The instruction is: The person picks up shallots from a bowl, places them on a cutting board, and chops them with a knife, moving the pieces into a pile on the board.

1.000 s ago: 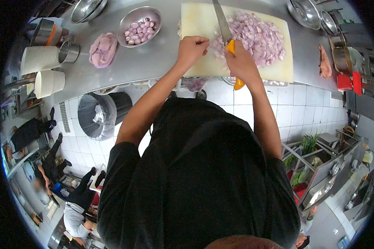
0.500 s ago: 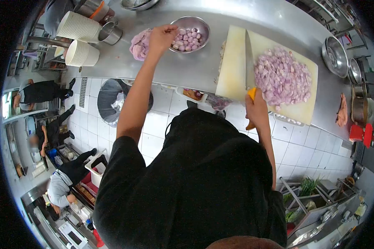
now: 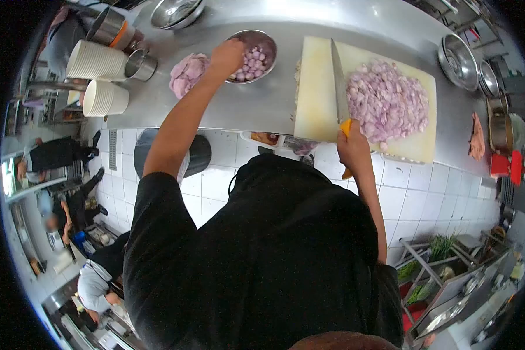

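Observation:
My right hand (image 3: pixel 353 146) is closed round the orange handle of a large kitchen knife (image 3: pixel 338 81). The blade points away from me and lies over the bare left part of a pale cutting board (image 3: pixel 318 93). Sliced shallots (image 3: pixel 386 98) are heaped on the board, right of the blade. My left hand (image 3: pixel 227 57) reaches into the left side of a metal bowl (image 3: pixel 267 42), beside whole peeled shallots (image 3: pixel 254 63); its fingertips are hidden. Left of that hand a crumpled pinkish cloth (image 3: pixel 188 74) lies on the steel counter.
Stacked white tubs (image 3: pixel 105 98) and a metal cup (image 3: pixel 140 65) stand at left. Metal bowls (image 3: pixel 458 61) sit at right, near a pinkish cloth strip (image 3: pixel 476 137). A dark bin (image 3: pixel 197 156) is below the counter (image 3: pixel 251 111). Other people work at far left.
My left hand has lowered from the bowl's upper left edge into the bowl. My right hand keeps the knife over the board. The whole view has shifted slightly.

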Motion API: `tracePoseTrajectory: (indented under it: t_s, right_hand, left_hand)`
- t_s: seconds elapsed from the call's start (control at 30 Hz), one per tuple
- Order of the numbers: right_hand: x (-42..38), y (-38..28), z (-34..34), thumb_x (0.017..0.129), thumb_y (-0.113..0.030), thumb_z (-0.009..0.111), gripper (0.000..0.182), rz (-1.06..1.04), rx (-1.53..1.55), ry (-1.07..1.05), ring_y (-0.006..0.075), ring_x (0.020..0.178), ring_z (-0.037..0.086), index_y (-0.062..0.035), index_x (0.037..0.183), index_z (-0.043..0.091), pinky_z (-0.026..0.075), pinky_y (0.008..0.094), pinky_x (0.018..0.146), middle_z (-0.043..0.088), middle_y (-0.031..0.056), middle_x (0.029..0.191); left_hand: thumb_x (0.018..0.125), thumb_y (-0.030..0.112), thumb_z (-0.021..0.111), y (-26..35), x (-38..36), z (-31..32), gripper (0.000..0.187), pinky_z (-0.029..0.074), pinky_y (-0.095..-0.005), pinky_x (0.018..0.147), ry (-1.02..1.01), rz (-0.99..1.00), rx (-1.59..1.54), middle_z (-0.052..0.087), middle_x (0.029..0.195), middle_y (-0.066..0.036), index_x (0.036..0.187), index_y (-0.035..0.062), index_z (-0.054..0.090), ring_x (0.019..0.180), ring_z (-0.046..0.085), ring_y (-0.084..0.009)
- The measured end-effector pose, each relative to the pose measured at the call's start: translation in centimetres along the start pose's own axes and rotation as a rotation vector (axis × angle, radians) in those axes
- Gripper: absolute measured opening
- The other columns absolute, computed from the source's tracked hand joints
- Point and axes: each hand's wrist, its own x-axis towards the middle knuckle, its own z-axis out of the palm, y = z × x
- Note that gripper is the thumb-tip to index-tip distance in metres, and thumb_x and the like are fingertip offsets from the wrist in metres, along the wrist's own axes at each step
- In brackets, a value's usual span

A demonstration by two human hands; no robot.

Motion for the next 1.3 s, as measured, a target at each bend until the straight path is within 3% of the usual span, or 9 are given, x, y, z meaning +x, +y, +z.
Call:
tracePoseTrajectory:
  t_s: [0.27, 0.37, 0.43, 0.5, 0.6, 0.8, 1.0, 1.1, 1.3]
  right_hand:
    - [0.3, 0.5, 0.2, 0.094, -0.019, 0.052, 0.034, -0.029, -0.013, 0.006, 0.0538, 0.088, 0.062, 0.003, 0.118, 0.04, 0.048, 0.0589, 0.078, 0.064, 0.0366, 0.092]
    - [0.2, 0.6, 0.2, 0.095, -0.018, 0.052, 0.033, -0.043, -0.006, -0.004, 0.0538, 0.087, 0.062, 0.0033, 0.117, 0.04, 0.048, 0.0589, 0.077, 0.064, 0.0363, 0.091]
    - [0.3, 0.7, 0.2, 0.095, -0.018, 0.053, 0.032, -0.052, -0.007, -0.007, 0.0537, 0.086, 0.062, 0.0029, 0.116, 0.04, 0.048, 0.0588, 0.076, 0.064, 0.0357, 0.09]
    - [0.3, 0.9, 0.3, 0.095, -0.018, 0.053, 0.031, -0.058, -0.009, -0.001, 0.0536, 0.085, 0.062, 0.002, 0.115, 0.04, 0.048, 0.0588, 0.075, 0.064, 0.0349, 0.088]
    - [0.0, 0.6, 0.1, 0.094, -0.02, 0.053, 0.032, -0.043, 0.004, -0.013, 0.0522, 0.082, 0.063, 0.0007, 0.115, 0.04, 0.049, 0.0592, 0.077, 0.065, 0.0339, 0.086]
    - [-0.5, 0.1, -0.8, 0.096, -0.022, 0.053, 0.035, -0.083, -0.008, -0.023, 0.0525, 0.084, 0.063, 0.0013, 0.118, 0.041, 0.048, 0.0598, 0.076, 0.064, 0.0344, 0.085]
    - [-0.5, -0.5, -1.6, 0.097, -0.022, 0.054, 0.03, -0.112, -0.01, -0.057, 0.0553, 0.084, 0.061, 0.002, 0.112, 0.041, 0.046, 0.0595, 0.074, 0.064, 0.0349, 0.089]
    - [-0.5, -0.2, -1.9, 0.097, -0.02, 0.053, 0.029, -0.188, -0.067, -0.035, 0.051, 0.075, 0.064, 0.0028, 0.111, 0.041, 0.049, 0.0568, 0.07, 0.065, 0.0328, 0.085]
    - [-1.8, -3.6, -5.5, 0.093, -0.016, 0.053, 0.033, 0.053, -0.052, -0.24, 0.0539, 0.09, 0.063, 0.0082, 0.112, 0.042, 0.047, 0.0593, 0.084, 0.064, 0.0367, 0.089]
  left_hand:
    - [0.073, 0.023, 0.075, 3.5, -1.0, -6.4, 0.041, 0.054, -0.0399, 0.089, 0.086, -0.181, -0.401, 0.071, 0.109, -0.017, 0.11, 0.0057, 0.073, 0.098, 0.069, -0.0322]
    - [0.074, 0.021, 0.073, 10.3, -3.1, -8.2, 0.038, 0.054, -0.0404, 0.088, 0.11, -0.011, -0.6, 0.07, 0.106, -0.017, 0.107, 0.0047, 0.073, 0.097, 0.068, -0.0322]
    - [0.074, 0.016, 0.075, 14.6, -4.3, -6.3, 0.03, 0.057, -0.0364, 0.075, 0.243, 0.214, -0.584, 0.071, 0.095, -0.013, 0.102, 0.0041, 0.073, 0.084, 0.07, -0.027]
    - [0.077, 0.014, 0.073, 18.5, -5.3, -4.3, 0.026, 0.056, -0.0358, 0.078, 0.134, 0.227, -0.753, 0.069, 0.098, -0.013, 0.101, 0.0032, 0.071, 0.086, 0.069, -0.0279]
    - [0.078, 0.011, 0.073, 21.6, -6.5, -1.6, 0.024, 0.056, -0.0354, 0.08, 0.156, 0.308, -0.737, 0.068, 0.103, -0.012, 0.101, 0.0032, 0.07, 0.09, 0.069, -0.028]
    - [0.079, 0.012, 0.072, 22.5, -7.9, -0.6, 0.022, 0.055, -0.038, 0.082, 0.298, 0.187, -0.958, 0.067, 0.104, -0.011, 0.1, 0.0044, 0.071, 0.092, 0.066, -0.031]
    - [0.08, 0.013, 0.073, 23.0, -8.1, 0.2, 0.02, 0.055, -0.035, 0.079, 0.327, 0.106, -1.053, 0.067, 0.1, -0.011, 0.097, 0.0029, 0.072, 0.088, 0.067, -0.0282]
    - [0.08, 0.013, 0.072, 23.3, -8.1, 0.1, 0.019, 0.055, -0.0351, 0.077, 0.286, 0.045, -1.072, 0.068, 0.099, -0.011, 0.096, 0.0024, 0.072, 0.086, 0.068, -0.0275]
    - [0.078, 0.01, 0.072, 23.5, -8.0, 1.0, 0.019, 0.055, -0.0347, 0.073, 0.378, 0.051, -1.076, 0.069, 0.098, -0.01, 0.096, 0.0026, 0.072, 0.081, 0.068, -0.0269]
